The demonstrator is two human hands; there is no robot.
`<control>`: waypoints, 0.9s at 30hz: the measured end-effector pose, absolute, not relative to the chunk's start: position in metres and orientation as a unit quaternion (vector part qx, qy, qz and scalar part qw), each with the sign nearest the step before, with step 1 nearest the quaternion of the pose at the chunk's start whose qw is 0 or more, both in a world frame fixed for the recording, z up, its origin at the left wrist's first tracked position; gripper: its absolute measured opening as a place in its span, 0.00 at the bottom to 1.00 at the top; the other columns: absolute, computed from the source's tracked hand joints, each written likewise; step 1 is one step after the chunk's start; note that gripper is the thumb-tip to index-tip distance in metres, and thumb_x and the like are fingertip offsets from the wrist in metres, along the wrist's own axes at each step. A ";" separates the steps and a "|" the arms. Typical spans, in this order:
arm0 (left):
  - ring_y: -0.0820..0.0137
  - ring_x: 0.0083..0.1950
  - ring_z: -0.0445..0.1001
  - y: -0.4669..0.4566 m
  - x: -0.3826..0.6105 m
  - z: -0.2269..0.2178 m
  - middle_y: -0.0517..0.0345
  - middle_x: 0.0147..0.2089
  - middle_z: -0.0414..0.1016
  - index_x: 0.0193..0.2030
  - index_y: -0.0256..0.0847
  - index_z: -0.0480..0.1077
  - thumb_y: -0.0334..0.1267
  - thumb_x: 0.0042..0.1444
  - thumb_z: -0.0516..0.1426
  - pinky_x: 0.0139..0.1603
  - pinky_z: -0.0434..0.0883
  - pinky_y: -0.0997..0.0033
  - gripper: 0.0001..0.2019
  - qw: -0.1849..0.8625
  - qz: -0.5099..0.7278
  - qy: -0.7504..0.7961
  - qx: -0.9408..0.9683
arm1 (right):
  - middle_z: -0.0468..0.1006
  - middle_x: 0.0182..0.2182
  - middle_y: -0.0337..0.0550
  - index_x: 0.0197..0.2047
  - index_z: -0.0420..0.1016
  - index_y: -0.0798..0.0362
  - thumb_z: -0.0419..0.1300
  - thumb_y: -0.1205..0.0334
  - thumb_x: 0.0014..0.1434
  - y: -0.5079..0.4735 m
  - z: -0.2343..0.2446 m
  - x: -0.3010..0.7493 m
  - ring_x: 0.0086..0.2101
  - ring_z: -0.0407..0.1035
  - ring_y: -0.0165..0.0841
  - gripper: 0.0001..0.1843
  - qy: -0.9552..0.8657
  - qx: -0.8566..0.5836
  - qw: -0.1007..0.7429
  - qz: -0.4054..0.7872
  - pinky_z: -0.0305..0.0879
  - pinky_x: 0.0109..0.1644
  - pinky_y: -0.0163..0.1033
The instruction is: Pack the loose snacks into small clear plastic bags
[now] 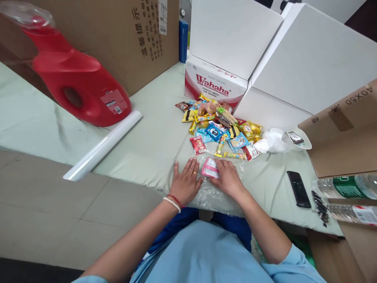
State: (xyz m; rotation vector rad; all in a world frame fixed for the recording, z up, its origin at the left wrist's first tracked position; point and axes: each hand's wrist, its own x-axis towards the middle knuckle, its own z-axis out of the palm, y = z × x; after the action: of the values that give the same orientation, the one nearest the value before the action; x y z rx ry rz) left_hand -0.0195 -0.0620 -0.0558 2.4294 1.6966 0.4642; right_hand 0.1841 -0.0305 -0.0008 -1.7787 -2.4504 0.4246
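Observation:
My left hand (187, 180) lies flat, fingers stretched out, on a clear plastic sheet or bag (209, 198) at the table's front edge. To its right, my right hand (228, 176) has thumb and fingers around the right side of a small pink-and-white packet (210, 168), which rests on the plastic. The packet's right end is hidden under the fingers. Just beyond the hands spreads a pile of wrapped snacks, with a red packet (198, 145), a yellow stick packet (220, 145) and a dark blue packet (214, 131) among them.
A white roll (103, 146) and a large red jug (85, 84) are at the left. Behind the snacks stands a Wahaba carton (215, 84). White crumpled plastic (272, 140), a small dish (306, 142), a black phone (299, 189) and plastic bottles (347, 186) are on the right.

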 end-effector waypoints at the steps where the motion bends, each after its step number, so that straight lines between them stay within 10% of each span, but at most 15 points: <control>1: 0.49 0.78 0.56 -0.064 -0.020 -0.056 0.39 0.77 0.54 0.76 0.36 0.56 0.47 0.72 0.44 0.74 0.41 0.24 0.30 0.070 0.156 0.565 0.807 | 0.72 0.59 0.57 0.71 0.62 0.51 0.67 0.50 0.59 -0.031 -0.003 0.181 0.56 0.64 0.53 0.40 -0.802 -0.580 0.030 0.143 0.63 0.59 0.55; 19: 0.60 0.74 0.63 -0.069 -0.067 -0.064 0.41 0.75 0.60 0.77 0.38 0.51 0.41 0.72 0.46 0.74 0.59 0.46 0.29 0.064 0.191 0.536 0.820 | 0.57 0.72 0.55 0.78 0.48 0.43 0.67 0.44 0.61 -0.101 -0.002 0.246 0.70 0.53 0.51 0.49 -0.862 -0.436 0.120 0.230 0.59 0.70 0.60; 27: 0.63 0.75 0.62 -0.081 -0.090 -0.047 0.55 0.70 0.70 0.64 0.53 0.71 0.30 0.68 0.50 0.80 0.45 0.44 0.22 0.127 0.171 0.378 0.901 | 0.80 0.53 0.50 0.58 0.78 0.40 0.51 0.64 0.71 -0.144 -0.030 0.276 0.54 0.73 0.46 0.20 -0.825 -0.471 0.192 0.247 0.72 0.59 0.59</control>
State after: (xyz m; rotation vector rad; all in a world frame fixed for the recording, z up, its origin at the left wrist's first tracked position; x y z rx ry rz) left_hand -0.0900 -0.0810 -0.0469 2.6222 1.1009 0.4984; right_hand 0.2765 -0.1439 -0.0296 -1.3226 -2.3152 0.6941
